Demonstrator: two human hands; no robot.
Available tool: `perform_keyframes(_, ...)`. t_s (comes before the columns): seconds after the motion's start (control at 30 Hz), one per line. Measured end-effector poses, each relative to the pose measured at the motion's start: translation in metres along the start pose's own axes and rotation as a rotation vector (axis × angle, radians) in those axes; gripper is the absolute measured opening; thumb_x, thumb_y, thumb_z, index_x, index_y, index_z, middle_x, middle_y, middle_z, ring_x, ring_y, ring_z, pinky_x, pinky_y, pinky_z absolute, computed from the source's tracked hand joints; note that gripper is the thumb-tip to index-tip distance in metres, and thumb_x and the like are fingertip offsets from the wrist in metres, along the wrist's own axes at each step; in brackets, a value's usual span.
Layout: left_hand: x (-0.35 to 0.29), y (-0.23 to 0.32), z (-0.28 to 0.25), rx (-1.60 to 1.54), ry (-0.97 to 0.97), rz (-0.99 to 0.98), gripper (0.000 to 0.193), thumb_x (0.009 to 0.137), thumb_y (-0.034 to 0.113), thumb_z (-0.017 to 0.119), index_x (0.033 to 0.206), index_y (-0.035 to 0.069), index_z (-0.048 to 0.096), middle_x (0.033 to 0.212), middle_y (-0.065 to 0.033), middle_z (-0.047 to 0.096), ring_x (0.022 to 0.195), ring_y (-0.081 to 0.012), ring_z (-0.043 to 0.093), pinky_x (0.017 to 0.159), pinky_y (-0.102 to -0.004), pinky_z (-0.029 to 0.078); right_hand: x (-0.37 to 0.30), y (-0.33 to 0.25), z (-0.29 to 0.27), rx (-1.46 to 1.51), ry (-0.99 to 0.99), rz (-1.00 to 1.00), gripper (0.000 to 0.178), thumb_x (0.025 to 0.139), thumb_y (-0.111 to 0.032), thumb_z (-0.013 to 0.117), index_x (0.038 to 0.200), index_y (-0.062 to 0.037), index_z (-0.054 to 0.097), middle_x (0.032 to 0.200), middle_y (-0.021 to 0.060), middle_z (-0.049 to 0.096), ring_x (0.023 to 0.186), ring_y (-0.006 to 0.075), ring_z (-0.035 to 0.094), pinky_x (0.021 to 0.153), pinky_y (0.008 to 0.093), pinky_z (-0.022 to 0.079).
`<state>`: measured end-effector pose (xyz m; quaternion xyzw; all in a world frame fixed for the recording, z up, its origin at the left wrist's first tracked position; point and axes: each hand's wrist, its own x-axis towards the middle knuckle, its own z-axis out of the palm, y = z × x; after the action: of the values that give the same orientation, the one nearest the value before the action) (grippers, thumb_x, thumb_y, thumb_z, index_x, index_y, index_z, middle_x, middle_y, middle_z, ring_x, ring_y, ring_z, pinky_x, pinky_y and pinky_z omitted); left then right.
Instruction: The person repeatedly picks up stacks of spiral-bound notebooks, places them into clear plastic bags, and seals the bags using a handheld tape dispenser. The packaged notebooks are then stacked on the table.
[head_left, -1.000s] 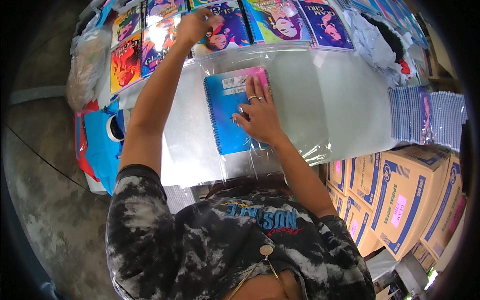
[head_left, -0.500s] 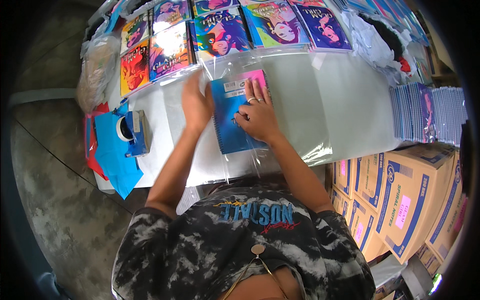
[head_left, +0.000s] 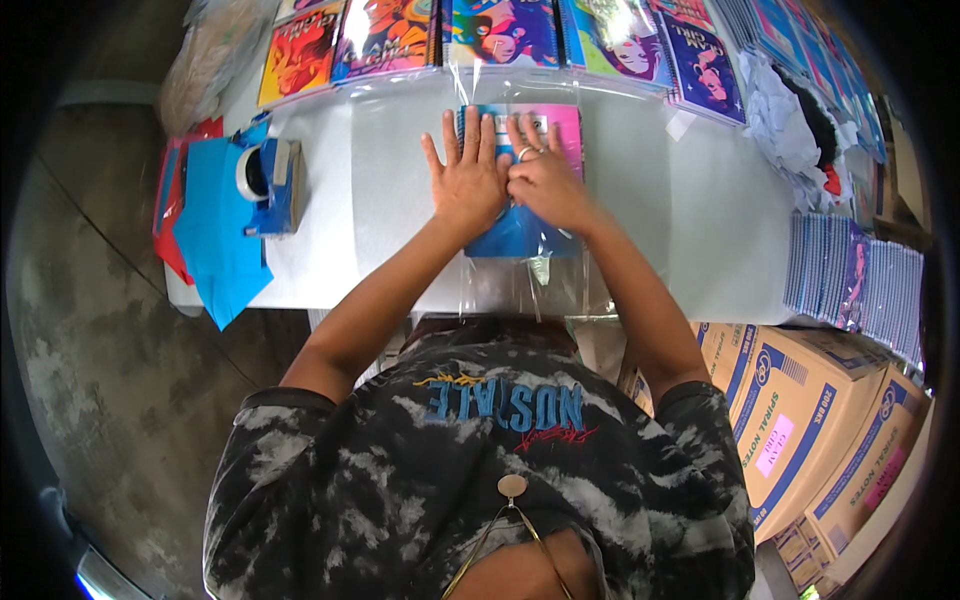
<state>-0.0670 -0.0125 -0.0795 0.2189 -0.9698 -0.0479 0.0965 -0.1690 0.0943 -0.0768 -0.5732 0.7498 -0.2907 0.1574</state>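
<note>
Notebook [head_left: 520, 225] on table [head_left: 700, 230] centre, under both hands; tape dispenser [head_left: 268, 185] left; notebook row [head_left: 480, 35] behind; boxes [head_left: 800, 420] right.

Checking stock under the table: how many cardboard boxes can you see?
3, perhaps more hidden: one large cardboard box beside the person's right arm, a second box further right, and a third box partly visible below them.

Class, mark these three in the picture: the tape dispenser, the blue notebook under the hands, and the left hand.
tape dispenser [head_left: 268, 180], head view, on its blue body.
blue notebook [head_left: 520, 233], head view, on its lower cover.
left hand [head_left: 466, 178], head view, on its back.
</note>
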Motion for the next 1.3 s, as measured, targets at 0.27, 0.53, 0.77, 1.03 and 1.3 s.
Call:
perform_keyframes(0.27,-0.131,-0.049,-0.05,-0.551,-0.253,0.425,0.05,0.076,0.029,0.066,0.12,0.007,0.055,0.122,-0.0144,0.054,0.114,-0.0306,0.049,0.097,-0.0476,0.034,0.006,-0.002,-0.025,0.082,-0.238,0.091,0.021,0.071,-0.032,0.063,0.065,-0.0124,0.07,0.15,0.0161,0.01,0.139,0.0335,-0.003,0.11,0.0467,-0.007)
perform_keyframes(0.53,-0.112,-0.291,-0.106,-0.987,0.001,-1.013,0.055,0.088,0.048,0.044,0.12,0.004,0.054,0.119,-0.0208,0.051,0.082,-0.0222,0.049,0.071,-0.0331,0.041,0.013,-0.013,-0.033,-0.014,-0.342,0.105,0.023,0.065,-0.014,0.071,0.088,-0.0169,0.07,0.149,0.0176,0.01,0.139,0.0339,0.001,0.11,0.047,-0.001)
perform_keyframes(0.77,-0.093,-0.279,-0.11,-0.89,-0.215,-1.141,0.053,0.083,0.048,0.054,0.114,0.005,0.058,0.096,-0.0052,0.055,0.064,-0.0123,0.04,0.049,-0.0251,0.03,0.02,-0.023,-0.036,0.133,-0.168,0.183,0.116,0.053,0.003,0.078,0.144,-0.0087,0.008,0.144,0.0184,0.027,0.134,0.0298,0.024,0.107,0.0379,0.027)
perform_keyframes(1.03,-0.148,-0.255,-0.083,-1.717,0.244,-0.872,0.034,0.084,0.032,0.06,0.102,0.004,0.063,0.09,-0.0048,0.061,0.072,-0.0175,0.055,0.062,-0.0344,0.045,0.016,-0.016,-0.035,0.197,-0.1,0.191,0.122,0.05,-0.005,0.083,0.144,-0.009,0.005,0.14,0.018,0.035,0.131,0.031,0.031,0.108,0.0389,0.026)
perform_keyframes(1.3,-0.061,-0.211,-0.122,-0.743,0.488,-0.789,0.027,0.083,0.029,0.062,0.083,0.004,0.07,0.068,-0.0043,0.064,0.055,-0.009,0.054,0.05,-0.0244,0.042,0.016,-0.014,-0.044,0.089,-0.087,0.192,0.131,0.045,-0.015,0.085,0.144,-0.0092,0.001,0.134,0.0183,0.042,0.127,0.0318,0.038,0.104,0.0378,0.03)
